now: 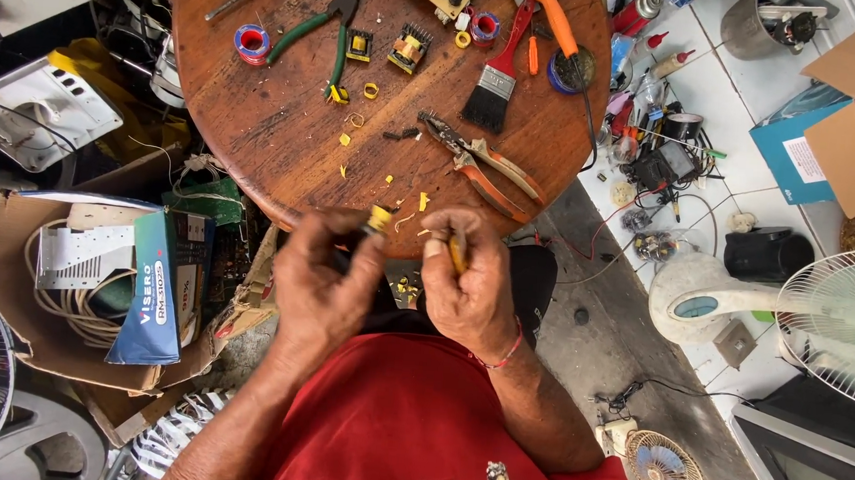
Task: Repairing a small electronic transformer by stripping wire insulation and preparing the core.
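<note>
While the left hand [322, 281] pinches a small yellow part [380, 217], its grip is closed.

Both hands are raised close together at the near edge of the tabletop, in front of the chest. Left hand [322, 281]: back toward the camera, fingers curled, thumb and fingertips pinched at the top around a small yellow part [379, 218]. Right hand [470, 283]: back also up, fingers bent inward into a loose fist, pinching a thin yellow-handled tool [457, 252] near the forefinger. The hands sit just beside each other, knuckles nearly level, not touching. Both forearms are bare and angle in from the lower corners toward the middle, elbows out. Red cord on the right wrist. Upper arms in red sleeves.
</note>
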